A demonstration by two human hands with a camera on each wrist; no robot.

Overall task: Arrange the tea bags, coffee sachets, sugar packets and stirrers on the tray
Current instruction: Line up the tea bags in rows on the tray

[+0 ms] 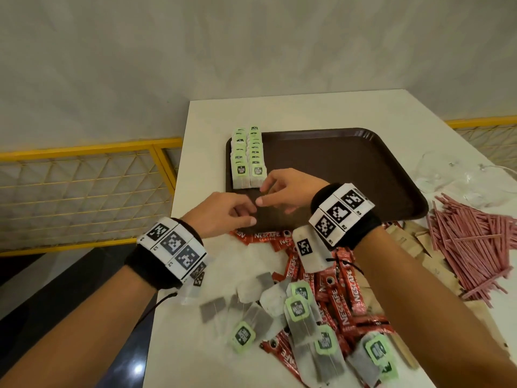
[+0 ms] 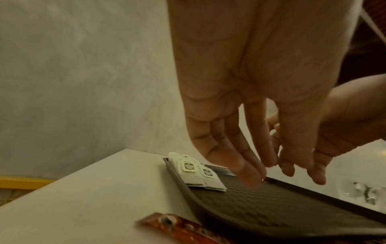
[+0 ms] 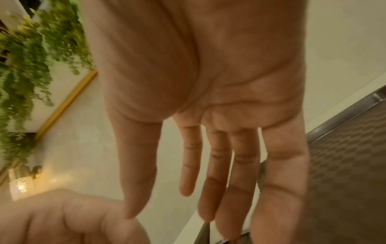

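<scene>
Tea bags [image 1: 300, 315] with green tags lie loose on the near part of the white table [image 1: 207, 116], mixed with red coffee sachets [image 1: 348, 292] in an unsorted heap. To the right of that heap lie brown paper sugar packets [image 1: 411, 245], partly covered, and further right a pile of pink stirrers [image 1: 470, 247], all still on the table and off the tray.

Beyond the heap, both hands are held over the near left corner of the brown tray [image 1: 349, 163]. The left hand [image 1: 223, 211] has its fingers extended and relaxed, slightly spread in the left wrist view, with the fingertips [image 2: 248, 173] close above the tray's textured floor; whether they touch it cannot be told. The right hand [image 1: 288, 189] is just beside the left hand, fingers extended and close together in the right wrist view; nothing is visibly held in either hand. Its fingertips lie near the closest end of the arranged tea bags.

Further along the tray's left edge, two rows of tea bags [image 1: 247, 158] are laid overlapping, tags up, running toward the far rim. A crumpled clear plastic bag [image 1: 458, 180] lies on the table right of the tray. Behind the table is a pale wall [image 1: 251, 51] with a yellow railing [image 1: 84, 152].
</scene>
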